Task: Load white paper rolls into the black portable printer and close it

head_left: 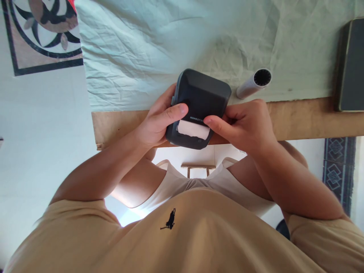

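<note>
A black label printer (204, 94) is held over the front edge of the table, tilted slightly. White label paper (193, 129) shows in the slot near its lower end. My left hand (159, 117) grips the printer's left side, with its thumb lying on the top face and its fingers hidden underneath. At the lower right side my right hand (246, 123) is closed on the printer, thumb tip on top beside the paper and fingers curled at the edge. Just beyond my right hand stands a white tube (250, 86) with a dark, ribbed opening.
A pale green cloth (148, 49) covers most of the table, leaving a bare wooden edge (307, 118) along the front. At the far right lies a dark rectangular object (354, 68), partly out of view. My legs are below the table edge, above a tiled floor (42, 125).
</note>
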A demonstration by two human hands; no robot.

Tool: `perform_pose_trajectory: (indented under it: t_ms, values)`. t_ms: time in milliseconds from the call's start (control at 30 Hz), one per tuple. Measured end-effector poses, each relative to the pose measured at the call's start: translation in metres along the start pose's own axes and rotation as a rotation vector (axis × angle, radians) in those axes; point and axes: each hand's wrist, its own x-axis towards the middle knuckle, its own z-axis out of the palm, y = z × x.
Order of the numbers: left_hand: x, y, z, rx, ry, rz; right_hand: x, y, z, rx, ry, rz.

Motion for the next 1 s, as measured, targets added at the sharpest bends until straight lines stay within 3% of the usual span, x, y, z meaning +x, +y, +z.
perform_pose_trajectory:
  t_ms: [133,533,667,867,1000]
  values:
    - [-0.001,0.0,-0.001,0.05,0.042,-0.007,0.001,0.001,-0.001,-0.011,-0.005,-0.022]
    - [0.001,0.0,-0.003,0.024,-0.022,-0.015,-0.002,0.004,0.002,-0.023,0.008,-0.058]
    - [0.0,0.001,-0.001,0.039,0.044,-0.017,-0.002,0.003,0.001,-0.022,0.022,-0.071]
    - [0.001,0.001,-0.004,-0.03,-0.026,-0.028,-0.001,0.001,0.0,-0.002,0.001,-0.04]
    - [0.001,0.011,0.002,-0.046,0.008,-0.151,-0.002,0.0,0.0,0.007,-0.005,-0.014]
